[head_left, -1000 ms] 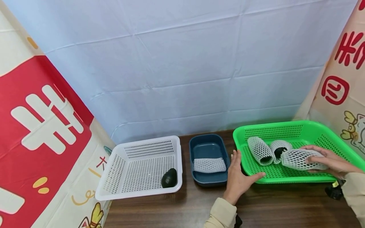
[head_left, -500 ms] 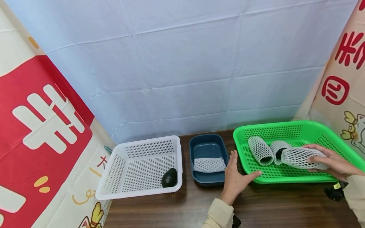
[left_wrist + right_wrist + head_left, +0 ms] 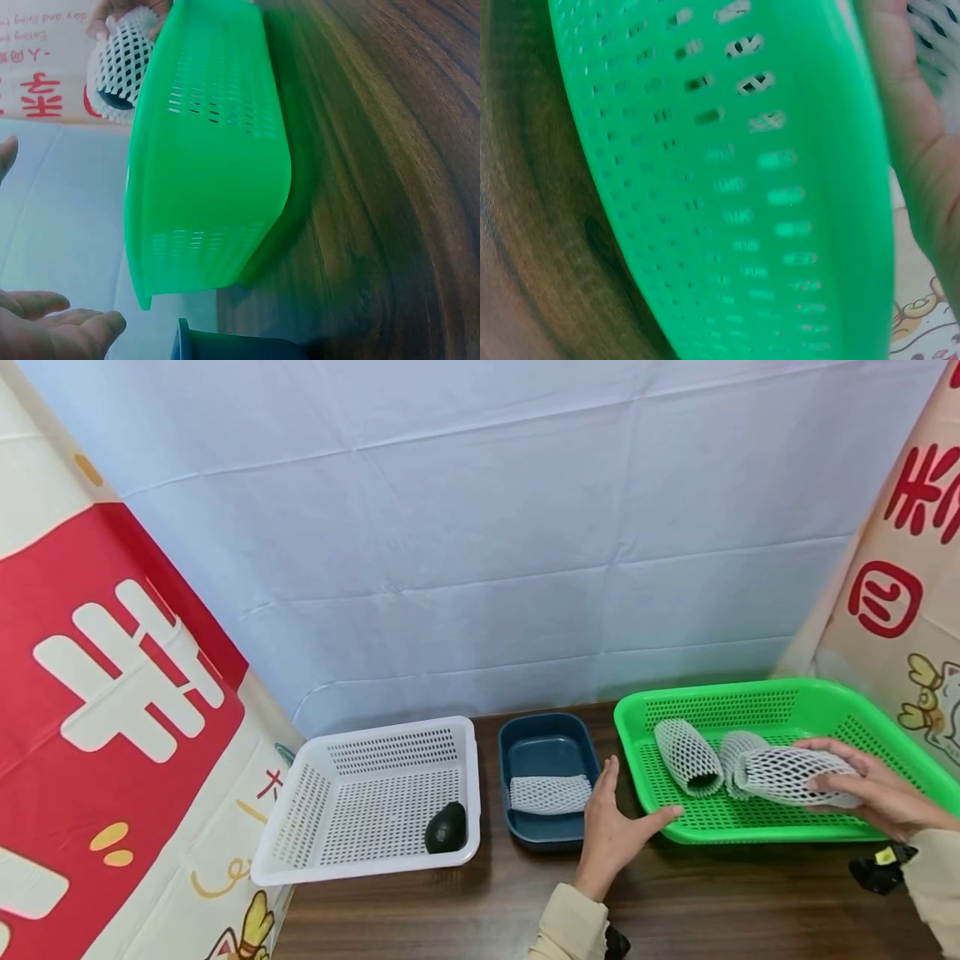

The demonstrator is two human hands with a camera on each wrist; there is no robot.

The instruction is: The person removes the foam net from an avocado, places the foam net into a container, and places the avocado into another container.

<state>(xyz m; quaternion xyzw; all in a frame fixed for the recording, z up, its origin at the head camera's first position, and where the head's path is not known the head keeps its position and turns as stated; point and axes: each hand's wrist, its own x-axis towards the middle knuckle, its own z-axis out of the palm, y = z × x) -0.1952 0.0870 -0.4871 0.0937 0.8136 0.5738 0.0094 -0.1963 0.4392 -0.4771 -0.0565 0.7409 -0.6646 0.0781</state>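
Note:
My right hand grips a white foam net sleeve at the front of the green basket. In the left wrist view, a dark, rounded end shows inside this sleeve. Behind it, two more net sleeves lie on the basket floor: the left one has a dark thing in its mouth, while the middle one is partly covered by the held sleeve. My left hand holds nothing, thumb and fingers spread, between the basket's near left corner and the dark blue tray.
A flattened net sleeve lies in the blue tray. At the left, a white basket holds one bare avocado. All three containers stand on a brown wooden table before a pale cloth backdrop.
My left hand has drifted left and slightly down, away from the green basket's corner. The middle sleeve has shifted right and its dark end no longer shows. My right hand keeps its grip.

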